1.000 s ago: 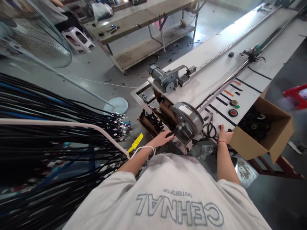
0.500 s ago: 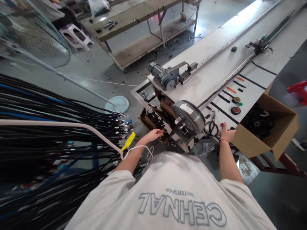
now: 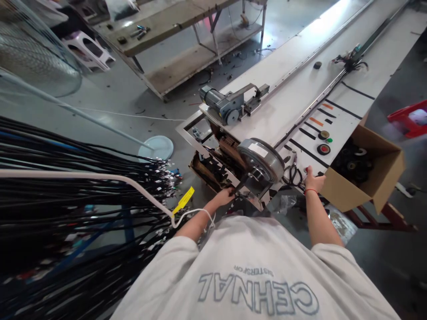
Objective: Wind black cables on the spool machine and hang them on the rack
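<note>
My left hand (image 3: 224, 196) is at the near end of the machine, its fingers drawn together by the lower end of a dark strip-like piece (image 3: 241, 184). What lies between the fingertips is too small to make out. Above it stands a round grey wheel-shaped winding head (image 3: 261, 160). A black cable bundle (image 3: 293, 129) runs from the wheel along the long white table (image 3: 300, 95). My right hand (image 3: 314, 179) rests at the table's near edge, fingers apart, one digit at a red button (image 3: 306, 170). Black-handled scissors (image 3: 293, 174) lie just left of it.
An open cardboard box (image 3: 383, 173) with black rolls stands at the right. Tape rolls (image 3: 323, 149) and black strips lie on the table; a motor unit (image 3: 220, 104) sits behind. Many black cables (image 3: 83, 178) hang at left near a bent pale tube (image 3: 133, 178) with a yellow tag.
My left hand has moved right and slightly down, up to the lower end of the dark piece below the wheel. The right hand stays at the red button. The view has shifted slightly.
</note>
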Demonstrator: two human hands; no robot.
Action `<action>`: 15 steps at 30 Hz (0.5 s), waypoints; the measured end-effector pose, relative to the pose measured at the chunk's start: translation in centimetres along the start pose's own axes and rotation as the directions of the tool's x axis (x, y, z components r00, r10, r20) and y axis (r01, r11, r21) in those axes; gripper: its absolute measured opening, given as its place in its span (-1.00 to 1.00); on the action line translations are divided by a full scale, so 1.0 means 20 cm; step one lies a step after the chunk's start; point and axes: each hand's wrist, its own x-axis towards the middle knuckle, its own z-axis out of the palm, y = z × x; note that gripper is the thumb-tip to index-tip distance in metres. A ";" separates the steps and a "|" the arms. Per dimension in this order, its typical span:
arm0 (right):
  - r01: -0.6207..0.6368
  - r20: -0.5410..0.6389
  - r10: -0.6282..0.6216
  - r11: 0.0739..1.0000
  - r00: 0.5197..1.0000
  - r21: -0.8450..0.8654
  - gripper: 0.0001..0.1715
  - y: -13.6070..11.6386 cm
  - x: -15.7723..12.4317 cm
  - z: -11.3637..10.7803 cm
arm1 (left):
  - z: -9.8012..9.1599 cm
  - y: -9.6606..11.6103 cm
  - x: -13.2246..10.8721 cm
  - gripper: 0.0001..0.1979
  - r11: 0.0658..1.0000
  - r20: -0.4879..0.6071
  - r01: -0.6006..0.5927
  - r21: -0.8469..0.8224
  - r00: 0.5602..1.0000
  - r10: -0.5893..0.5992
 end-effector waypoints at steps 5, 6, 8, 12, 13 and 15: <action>0.013 0.010 -0.013 1.000 1.000 0.012 -0.12 0.01 0.02 0.00 | -0.21 -0.12 -0.38 -0.65 0.999 0.009 -0.004 -0.049 1.000 0.004; 0.012 0.011 -0.013 1.000 1.000 0.017 -0.12 0.01 0.02 0.00 | -0.24 -0.13 -0.45 -0.63 0.997 -0.017 0.005 -0.078 1.000 -0.007; 0.014 0.013 -0.014 0.999 1.000 0.032 -0.13 0.01 0.02 0.00 | -0.28 -0.10 -0.55 -0.59 0.992 -0.087 0.024 -0.127 0.996 -0.035; 0.017 0.012 -0.018 0.998 1.000 0.055 -0.13 0.01 0.02 0.00 | -0.26 0.01 -0.58 -0.51 0.976 -0.164 -0.001 -0.219 0.986 -0.036; 0.017 0.015 -0.018 0.998 1.000 0.058 -0.13 0.01 0.02 0.00 | -0.24 0.04 -0.57 -0.49 0.970 -0.177 -0.014 -0.243 0.984 -0.030; 0.016 0.022 -0.017 0.998 1.000 0.063 -0.14 0.01 0.02 0.01 | -0.21 0.08 -0.52 -0.46 0.961 -0.213 -0.034 -0.273 0.977 -0.026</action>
